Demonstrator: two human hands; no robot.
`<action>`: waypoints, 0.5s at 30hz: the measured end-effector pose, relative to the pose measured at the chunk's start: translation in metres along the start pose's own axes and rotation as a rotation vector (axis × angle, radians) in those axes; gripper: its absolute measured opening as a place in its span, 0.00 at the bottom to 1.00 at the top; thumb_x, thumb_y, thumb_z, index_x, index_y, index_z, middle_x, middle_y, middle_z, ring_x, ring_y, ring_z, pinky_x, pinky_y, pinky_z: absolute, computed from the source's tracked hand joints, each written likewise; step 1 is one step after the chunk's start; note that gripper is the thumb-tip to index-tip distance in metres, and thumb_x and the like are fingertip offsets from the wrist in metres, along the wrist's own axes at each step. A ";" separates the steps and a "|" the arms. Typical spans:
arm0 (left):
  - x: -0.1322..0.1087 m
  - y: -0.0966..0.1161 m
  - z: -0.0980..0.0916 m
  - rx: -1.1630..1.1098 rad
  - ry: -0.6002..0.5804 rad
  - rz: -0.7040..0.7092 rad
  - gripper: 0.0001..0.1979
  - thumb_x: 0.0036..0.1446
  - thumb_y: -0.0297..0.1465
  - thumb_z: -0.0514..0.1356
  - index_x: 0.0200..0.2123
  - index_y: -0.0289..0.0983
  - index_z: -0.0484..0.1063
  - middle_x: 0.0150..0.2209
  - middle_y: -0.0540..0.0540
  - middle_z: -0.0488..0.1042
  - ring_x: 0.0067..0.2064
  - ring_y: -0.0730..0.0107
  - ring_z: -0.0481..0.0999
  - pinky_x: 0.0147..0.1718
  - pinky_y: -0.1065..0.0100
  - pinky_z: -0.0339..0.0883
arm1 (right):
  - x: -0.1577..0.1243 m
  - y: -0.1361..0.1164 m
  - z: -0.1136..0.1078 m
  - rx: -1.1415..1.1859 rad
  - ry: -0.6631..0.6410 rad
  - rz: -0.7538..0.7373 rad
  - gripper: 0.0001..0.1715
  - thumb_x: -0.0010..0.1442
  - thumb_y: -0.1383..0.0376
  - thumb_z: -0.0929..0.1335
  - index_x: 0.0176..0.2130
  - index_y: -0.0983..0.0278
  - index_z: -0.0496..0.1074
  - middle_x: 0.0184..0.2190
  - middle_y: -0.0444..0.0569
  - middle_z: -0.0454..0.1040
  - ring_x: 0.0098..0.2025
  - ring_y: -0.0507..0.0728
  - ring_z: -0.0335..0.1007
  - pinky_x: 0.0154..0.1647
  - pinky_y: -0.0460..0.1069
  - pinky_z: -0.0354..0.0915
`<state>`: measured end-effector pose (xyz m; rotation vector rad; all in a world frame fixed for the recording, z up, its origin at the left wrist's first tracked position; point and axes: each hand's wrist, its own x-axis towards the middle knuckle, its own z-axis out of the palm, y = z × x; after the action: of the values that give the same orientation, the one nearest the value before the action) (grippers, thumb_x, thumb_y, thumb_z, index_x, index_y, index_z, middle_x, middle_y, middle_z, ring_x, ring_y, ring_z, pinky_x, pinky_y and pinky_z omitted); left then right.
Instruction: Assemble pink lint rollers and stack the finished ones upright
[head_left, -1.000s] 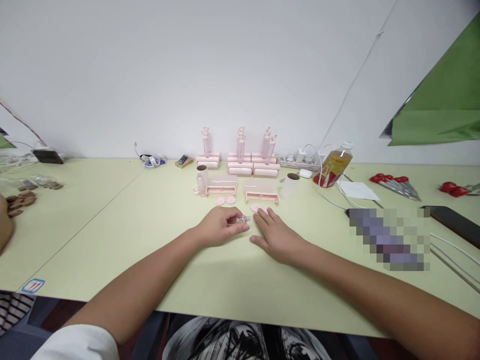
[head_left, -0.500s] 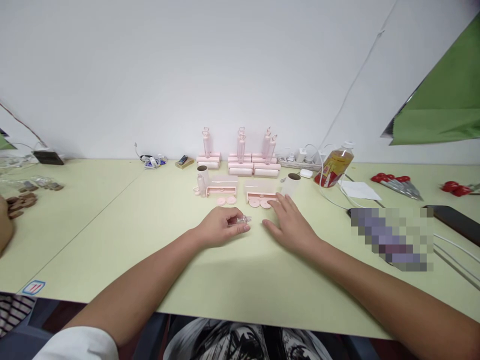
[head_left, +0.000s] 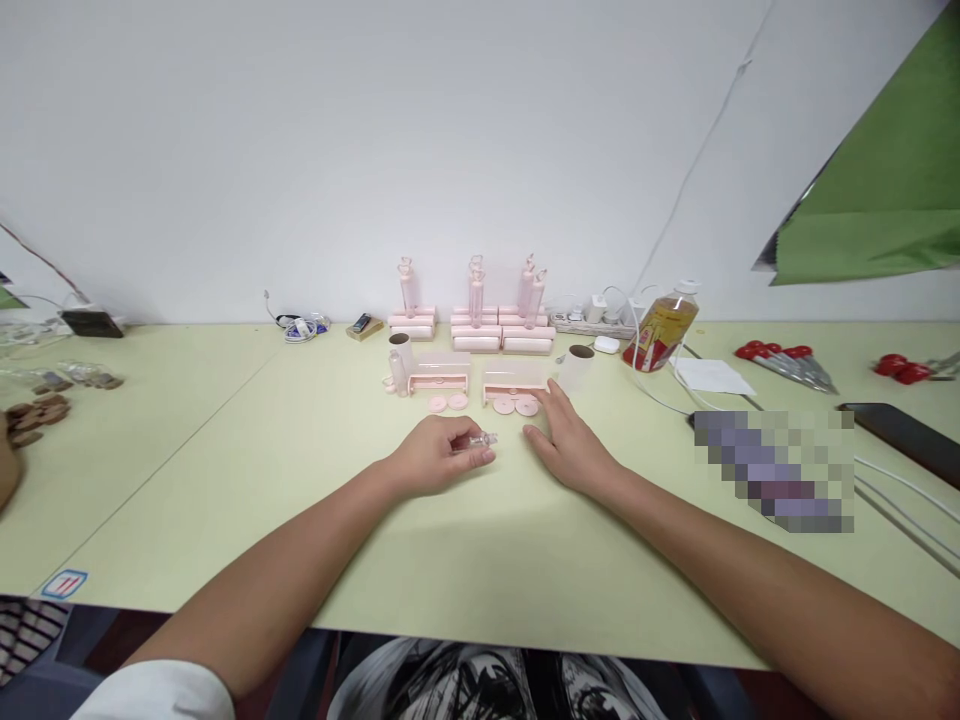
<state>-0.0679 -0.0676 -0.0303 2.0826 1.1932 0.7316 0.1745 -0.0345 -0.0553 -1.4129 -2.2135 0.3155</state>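
My left hand (head_left: 442,455) is closed around a small clear plastic tube (head_left: 484,440) that lies on its side, its narrow end poking out past the fingers toward the right. My right hand (head_left: 570,440) has its fingers apart and holds nothing I can see; its fingertips reach up beside a pink disc (head_left: 527,408) and the right end of an opened pink case (head_left: 495,393). A second pink disc (head_left: 503,407) lies left of the first. Further left are another opened pink case (head_left: 435,383) and a pair of pink discs (head_left: 458,402).
Finished-looking pink cases (head_left: 476,343) and upright clear tubes with pink caps (head_left: 477,300) line the wall. Two white rolls (head_left: 577,370) stand beside the opened cases. On the right are a bottle of yellow liquid (head_left: 664,325), white cables and red-handled tools (head_left: 784,360).
The whole view has shifted slightly, so things sit a little further left. My left hand keeps the clear tube; my right hand stays spread by the discs with little change.
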 end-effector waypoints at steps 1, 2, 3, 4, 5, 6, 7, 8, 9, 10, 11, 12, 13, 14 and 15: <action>0.000 0.000 0.001 -0.007 0.002 0.002 0.19 0.56 0.47 0.59 0.31 0.36 0.72 0.23 0.53 0.63 0.26 0.75 0.60 0.26 0.71 0.53 | -0.002 -0.004 -0.003 0.013 0.048 -0.027 0.29 0.65 0.58 0.59 0.62 0.65 0.56 0.68 0.63 0.48 0.69 0.66 0.44 0.64 0.62 0.51; 0.000 0.001 0.001 -0.013 0.004 0.004 0.19 0.56 0.48 0.58 0.31 0.36 0.72 0.23 0.53 0.63 0.26 0.75 0.60 0.26 0.71 0.54 | -0.005 -0.010 -0.006 0.042 0.087 -0.068 0.27 0.65 0.58 0.59 0.60 0.65 0.58 0.65 0.63 0.55 0.67 0.66 0.50 0.62 0.62 0.54; 0.000 0.002 0.003 -0.018 0.005 0.007 0.20 0.56 0.48 0.59 0.32 0.35 0.72 0.23 0.53 0.63 0.27 0.74 0.61 0.26 0.71 0.54 | -0.009 -0.017 -0.010 0.091 0.092 -0.126 0.25 0.66 0.57 0.59 0.58 0.65 0.61 0.60 0.62 0.64 0.62 0.66 0.58 0.59 0.60 0.58; -0.001 0.004 0.005 -0.017 0.003 0.012 0.20 0.55 0.49 0.59 0.34 0.36 0.72 0.24 0.53 0.64 0.27 0.74 0.61 0.26 0.71 0.54 | -0.014 -0.025 -0.012 0.160 0.059 -0.166 0.23 0.66 0.56 0.60 0.55 0.64 0.63 0.51 0.59 0.71 0.54 0.64 0.67 0.53 0.58 0.63; -0.001 0.006 0.007 -0.010 -0.004 0.021 0.20 0.55 0.48 0.59 0.37 0.36 0.72 0.24 0.52 0.65 0.27 0.74 0.63 0.27 0.71 0.55 | -0.018 -0.034 -0.014 0.248 -0.024 -0.181 0.22 0.65 0.54 0.60 0.53 0.64 0.64 0.42 0.55 0.76 0.44 0.61 0.72 0.44 0.54 0.66; -0.002 0.008 0.010 0.004 -0.013 0.033 0.20 0.54 0.47 0.60 0.39 0.36 0.72 0.25 0.52 0.67 0.28 0.73 0.64 0.27 0.71 0.56 | -0.022 -0.042 -0.015 0.327 -0.126 -0.174 0.23 0.65 0.52 0.61 0.52 0.63 0.64 0.35 0.51 0.77 0.35 0.58 0.73 0.37 0.51 0.66; -0.003 0.011 0.012 0.022 -0.026 0.048 0.20 0.54 0.46 0.61 0.42 0.37 0.71 0.27 0.52 0.68 0.28 0.72 0.66 0.27 0.71 0.57 | -0.026 -0.049 -0.015 0.376 -0.195 -0.164 0.21 0.64 0.52 0.63 0.50 0.62 0.65 0.32 0.48 0.76 0.31 0.56 0.72 0.33 0.49 0.65; -0.003 0.014 0.015 0.043 -0.041 0.061 0.20 0.53 0.44 0.61 0.44 0.38 0.70 0.28 0.51 0.70 0.29 0.72 0.67 0.28 0.71 0.57 | -0.029 -0.055 -0.014 0.405 -0.228 -0.158 0.18 0.63 0.53 0.64 0.48 0.62 0.67 0.31 0.46 0.76 0.30 0.55 0.71 0.31 0.48 0.64; -0.004 0.017 0.017 0.063 -0.053 0.070 0.19 0.53 0.43 0.61 0.45 0.38 0.69 0.30 0.51 0.71 0.30 0.71 0.69 0.28 0.71 0.58 | -0.031 -0.058 -0.013 0.423 -0.236 -0.150 0.15 0.63 0.55 0.65 0.45 0.61 0.68 0.31 0.46 0.76 0.30 0.54 0.71 0.31 0.47 0.63; -0.004 0.019 0.018 0.086 -0.058 0.072 0.19 0.53 0.42 0.61 0.46 0.38 0.68 0.31 0.51 0.72 0.31 0.71 0.70 0.28 0.71 0.58 | -0.032 -0.059 -0.011 0.434 -0.221 -0.140 0.12 0.62 0.57 0.65 0.42 0.61 0.69 0.31 0.45 0.76 0.30 0.54 0.70 0.31 0.47 0.62; -0.005 0.021 0.019 0.117 -0.050 0.067 0.19 0.54 0.41 0.61 0.46 0.39 0.67 0.32 0.50 0.73 0.31 0.70 0.70 0.28 0.71 0.59 | -0.032 -0.059 -0.010 0.447 -0.187 -0.124 0.10 0.62 0.58 0.65 0.40 0.61 0.69 0.30 0.45 0.76 0.30 0.54 0.70 0.31 0.47 0.62; -0.004 0.022 0.019 0.161 -0.028 0.055 0.19 0.54 0.42 0.60 0.46 0.39 0.67 0.33 0.50 0.74 0.32 0.69 0.71 0.29 0.71 0.58 | -0.032 -0.056 -0.009 0.468 -0.141 -0.099 0.09 0.62 0.59 0.65 0.39 0.62 0.69 0.29 0.45 0.75 0.30 0.54 0.69 0.31 0.47 0.61; -0.003 0.023 0.018 0.218 0.004 0.037 0.18 0.55 0.43 0.59 0.45 0.39 0.67 0.34 0.49 0.74 0.33 0.68 0.71 0.29 0.70 0.58 | -0.031 -0.053 -0.009 0.504 -0.089 -0.065 0.09 0.62 0.59 0.65 0.38 0.62 0.69 0.27 0.45 0.74 0.28 0.53 0.68 0.30 0.47 0.61; -0.002 0.022 0.017 0.284 0.041 0.011 0.17 0.55 0.44 0.59 0.43 0.39 0.68 0.34 0.49 0.74 0.33 0.67 0.71 0.28 0.70 0.57 | -0.031 -0.049 -0.010 0.555 -0.036 -0.027 0.09 0.61 0.59 0.65 0.38 0.62 0.69 0.25 0.44 0.73 0.27 0.53 0.67 0.29 0.47 0.61; -0.001 0.021 0.016 0.348 0.070 -0.019 0.15 0.56 0.44 0.58 0.39 0.39 0.69 0.33 0.48 0.74 0.33 0.67 0.71 0.27 0.69 0.55 | -0.030 -0.046 -0.011 0.619 0.014 0.009 0.10 0.61 0.58 0.65 0.37 0.62 0.69 0.24 0.44 0.71 0.25 0.53 0.66 0.27 0.47 0.61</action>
<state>-0.0454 -0.0805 -0.0254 2.3366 1.4634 0.6266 0.1549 -0.0821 -0.0337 -1.0708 -1.8577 0.8988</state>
